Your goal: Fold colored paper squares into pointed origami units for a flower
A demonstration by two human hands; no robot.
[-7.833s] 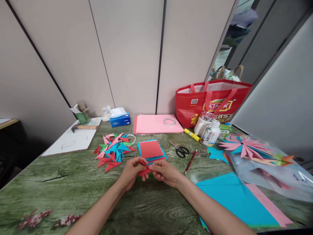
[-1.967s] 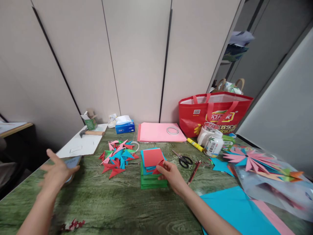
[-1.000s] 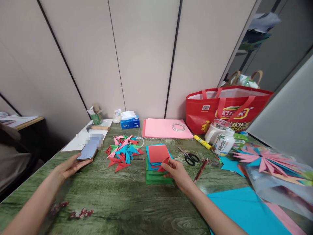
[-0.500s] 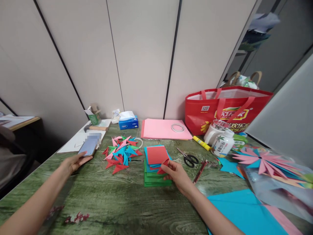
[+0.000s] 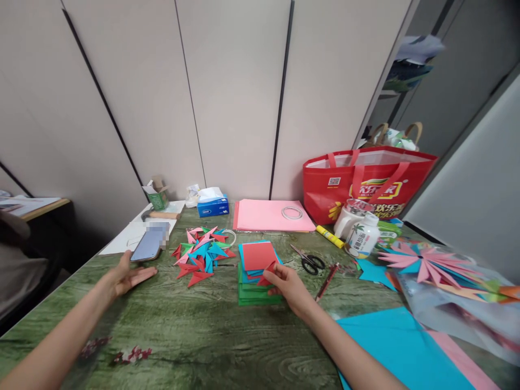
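Observation:
My left hand (image 5: 129, 276) is open, fingers stretched, just below the near edge of a smartphone (image 5: 151, 241) lying on white paper. Between the fingertips of my right hand (image 5: 286, 284) is a small folded red paper piece (image 5: 267, 274), pinched over the near right corner of a paper stack. That stack has red squares (image 5: 259, 255) on top, blue sheets beneath and green sheets (image 5: 254, 298) at the bottom. To its left lies a pile of folded paper pieces (image 5: 207, 252) in pink, red, blue and green, with a pale ring partly under it.
Right of the stack are black-handled scissors (image 5: 312, 262), a dark red pen (image 5: 327, 281) and a yellow glue stick (image 5: 330, 236). Behind stand a blue tissue box (image 5: 213, 207), pink sheets (image 5: 264, 215) and a red bag (image 5: 325, 189). Blue paper (image 5: 390, 341) covers the near right; a hammer (image 5: 162, 215) lies far left.
My left hand has come off the phone's near edge, its fingers now spread below it. My right hand keeps the red piece pinched at the stack. The view has shifted slightly.

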